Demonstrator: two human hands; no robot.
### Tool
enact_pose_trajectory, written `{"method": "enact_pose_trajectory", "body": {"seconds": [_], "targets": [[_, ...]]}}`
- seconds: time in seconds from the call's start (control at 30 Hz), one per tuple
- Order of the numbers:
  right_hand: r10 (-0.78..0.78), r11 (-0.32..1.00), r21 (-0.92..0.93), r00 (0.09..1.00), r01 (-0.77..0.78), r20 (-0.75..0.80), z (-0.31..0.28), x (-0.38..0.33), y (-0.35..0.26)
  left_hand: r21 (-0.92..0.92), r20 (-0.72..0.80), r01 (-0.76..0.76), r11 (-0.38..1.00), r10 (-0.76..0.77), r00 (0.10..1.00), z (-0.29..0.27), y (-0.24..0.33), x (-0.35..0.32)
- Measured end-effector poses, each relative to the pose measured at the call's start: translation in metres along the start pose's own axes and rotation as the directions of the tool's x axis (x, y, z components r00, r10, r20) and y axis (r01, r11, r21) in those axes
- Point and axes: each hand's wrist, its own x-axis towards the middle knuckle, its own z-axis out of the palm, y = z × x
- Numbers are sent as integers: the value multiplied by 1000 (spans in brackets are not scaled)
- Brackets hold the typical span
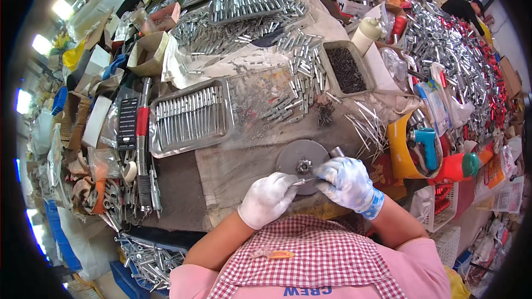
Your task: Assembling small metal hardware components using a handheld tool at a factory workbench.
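In front of my apron, my left hand (268, 200) in a white glove pinches a slim metal rod (300, 182). My right hand (350, 184), in a white glove with blue patches, is closed at the rod's other end. A short metal cylinder (336, 152) shows just beyond my right fingers; whether that hand touches it I cannot tell. Beneath and beyond both hands lies a round grey disc (289, 158) with a small metal block (304, 166) on it. A metal tray (226, 127) to the left holds a row of silvery sleeves with thin rods.
Loose metal sleeves (302, 91) and thin rods (366, 127) lie farther out. A bin of dark screws (346, 69) stands beside a pale bottle (367, 33). At right, a yellow container (398, 149) holds a teal-handled tool (425, 144). Hand tools (143, 149) line the left side.
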Motion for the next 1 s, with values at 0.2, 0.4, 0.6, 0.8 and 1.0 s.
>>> {"method": "enact_pose_trajectory", "body": {"seconds": [0.2,0.4,0.6,0.8,1.0], "targets": [[689,721,107,724,-684,-14,2,13,78,-1,-79,64,998,-64,995,1,-16,-10],[719,682,-339,680,-648,146,16,49,109,11,-71,101,995,-100,992,10,-15,-13],[687,711,-436,677,-551,264,28,46,98,67,-116,73,995,-65,991,20,-14,-19],[652,719,-399,752,-570,101,31,32,96,148,-151,-4,989,26,988,32,-15,-20],[644,756,-273,751,-595,147,20,49,84,218,-182,-2,976,43,982,36,-17,-26]]}}
